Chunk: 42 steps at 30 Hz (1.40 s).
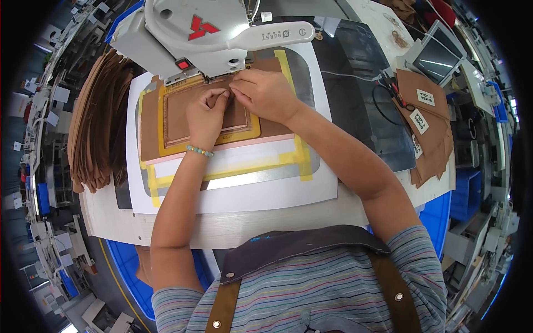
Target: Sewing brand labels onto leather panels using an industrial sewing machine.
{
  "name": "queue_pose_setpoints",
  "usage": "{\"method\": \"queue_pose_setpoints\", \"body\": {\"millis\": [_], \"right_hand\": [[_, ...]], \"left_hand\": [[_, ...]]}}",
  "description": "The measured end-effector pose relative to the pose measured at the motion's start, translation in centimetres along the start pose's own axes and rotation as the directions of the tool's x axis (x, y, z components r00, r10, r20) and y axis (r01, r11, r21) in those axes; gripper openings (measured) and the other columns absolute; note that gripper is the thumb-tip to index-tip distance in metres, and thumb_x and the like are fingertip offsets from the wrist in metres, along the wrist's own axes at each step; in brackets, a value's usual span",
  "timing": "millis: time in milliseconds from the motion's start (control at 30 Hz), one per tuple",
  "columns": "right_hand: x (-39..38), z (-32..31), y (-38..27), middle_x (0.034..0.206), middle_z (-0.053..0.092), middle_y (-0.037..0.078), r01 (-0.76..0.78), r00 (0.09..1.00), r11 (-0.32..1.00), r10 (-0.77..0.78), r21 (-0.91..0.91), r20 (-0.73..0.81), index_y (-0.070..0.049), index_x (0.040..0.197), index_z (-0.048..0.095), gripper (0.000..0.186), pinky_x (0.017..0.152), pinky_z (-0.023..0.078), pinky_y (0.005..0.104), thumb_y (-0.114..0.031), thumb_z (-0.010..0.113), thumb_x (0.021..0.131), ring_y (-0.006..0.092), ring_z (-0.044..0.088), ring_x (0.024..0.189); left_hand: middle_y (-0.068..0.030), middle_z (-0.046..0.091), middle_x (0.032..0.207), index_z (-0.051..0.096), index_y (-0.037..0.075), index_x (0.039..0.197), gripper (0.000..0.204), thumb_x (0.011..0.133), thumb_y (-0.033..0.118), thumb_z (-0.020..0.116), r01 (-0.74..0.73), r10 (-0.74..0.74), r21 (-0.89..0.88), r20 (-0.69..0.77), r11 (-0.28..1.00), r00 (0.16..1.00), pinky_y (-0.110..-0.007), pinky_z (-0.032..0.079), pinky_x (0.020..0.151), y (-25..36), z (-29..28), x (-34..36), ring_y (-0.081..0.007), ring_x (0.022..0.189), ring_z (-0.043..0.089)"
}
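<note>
Under the head of a white sewing machine [194, 28], a brown fabric panel [150, 125] lies inside a yellow rectangular frame [169, 151]. Over the panel, my left hand [205, 116] is closed, thumb and forefinger pinched just below the needle area. Its wrist wears a beaded bracelet. Close beside it, my right hand [264, 94] is also closed, its fingertips bent toward the left hand's. Whatever the fingertips pinch is too small to make out. Yellow tape [222, 168] and a white sheet [239, 202] border the panel.
A tall stack of brown pieces [100, 122] stands at the left. Brown pieces with white labels [430, 133] lie at the right, with a small dark-handled tool [393, 91] near them. A screen [440, 53] stands at the far right. Blue bins [130, 272] sit below the table.
</note>
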State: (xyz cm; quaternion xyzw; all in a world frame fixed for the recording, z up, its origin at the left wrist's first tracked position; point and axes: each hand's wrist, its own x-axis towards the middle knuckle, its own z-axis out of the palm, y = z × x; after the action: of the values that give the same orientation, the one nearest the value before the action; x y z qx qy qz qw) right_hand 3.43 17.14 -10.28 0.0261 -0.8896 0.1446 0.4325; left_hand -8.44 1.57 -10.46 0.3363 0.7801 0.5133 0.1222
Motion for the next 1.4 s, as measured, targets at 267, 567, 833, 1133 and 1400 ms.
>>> {"method": "queue_pose_setpoints", "body": {"millis": [267, 567, 833, 1133, 1400], "right_hand": [[-0.1, 0.3, 0.2, 0.098, 0.074, 0.004, 0.056, 0.996, 0.997, -0.052, -0.051, 0.076, -0.007, 0.096, 0.078, 0.013, 0.071, 0.062, 0.0365, -0.015, 0.076, 0.087, 0.0247, 0.074, 0.086], [0.0, 0.4, 0.1, 0.100, 0.072, 0.004, 0.152, 0.985, 0.979, -0.139, -0.138, 0.098, -0.005, 0.097, 0.077, 0.016, 0.069, 0.062, 0.0341, -0.014, 0.072, 0.083, 0.0220, 0.074, 0.086], [0.0, 0.2, -0.1, 0.104, 0.071, 0.003, 0.152, 0.979, 0.975, -0.126, -0.161, 0.159, -0.006, 0.101, 0.076, 0.018, 0.071, 0.062, 0.0330, -0.013, 0.071, 0.085, 0.0206, 0.074, 0.092], [0.0, 0.1, -0.1, 0.102, 0.069, 0.003, 0.155, 0.977, 0.974, -0.126, -0.167, 0.173, -0.007, 0.100, 0.075, 0.016, 0.070, 0.062, 0.0333, -0.013, 0.070, 0.085, 0.0202, 0.074, 0.091], [0.2, 0.2, 0.2, 0.099, 0.069, 0.002, 0.169, 0.978, 0.972, -0.144, -0.164, 0.152, -0.008, 0.096, 0.073, 0.014, 0.068, 0.061, 0.0326, -0.013, 0.072, 0.083, 0.0201, 0.073, 0.090]], "left_hand": [[-0.0022, 0.079, 0.085, 0.082, -0.003, 0.105, 0.018, 0.099, 0.013, 0.077, 0.047, -0.049, -0.147, -0.010, 0.988, 0.999, -0.023, 0.051, 0.068, 0.0, -0.3, -0.2, -0.0040, 0.077, 0.063], [-0.0042, 0.075, 0.074, 0.083, 0.001, 0.106, 0.019, 0.099, 0.017, 0.077, -0.010, 0.011, 0.017, -0.035, 1.000, 0.999, -0.026, 0.049, 0.064, -1.1, -0.2, 0.1, -0.0045, 0.068, 0.058], [-0.0089, 0.077, 0.088, 0.079, -0.002, 0.105, 0.020, 0.102, 0.017, 0.073, -0.115, 0.115, -0.020, -0.041, 0.993, 0.993, -0.032, 0.052, 0.071, -1.2, 0.2, -0.2, -0.0148, 0.074, 0.066], [-0.0126, 0.074, 0.092, 0.078, -0.001, 0.108, 0.019, 0.101, 0.015, 0.072, -0.171, 0.177, 0.128, -0.035, 0.977, 0.984, -0.034, 0.052, 0.071, -0.2, 0.0, -0.8, -0.0230, 0.075, 0.067], [-0.0094, 0.077, 0.085, 0.081, 0.001, 0.107, 0.016, 0.097, 0.012, 0.075, -0.177, 0.184, 0.122, -0.042, 0.977, 0.982, -0.030, 0.053, 0.070, -0.6, 0.0, -0.4, -0.0163, 0.074, 0.069]]}}
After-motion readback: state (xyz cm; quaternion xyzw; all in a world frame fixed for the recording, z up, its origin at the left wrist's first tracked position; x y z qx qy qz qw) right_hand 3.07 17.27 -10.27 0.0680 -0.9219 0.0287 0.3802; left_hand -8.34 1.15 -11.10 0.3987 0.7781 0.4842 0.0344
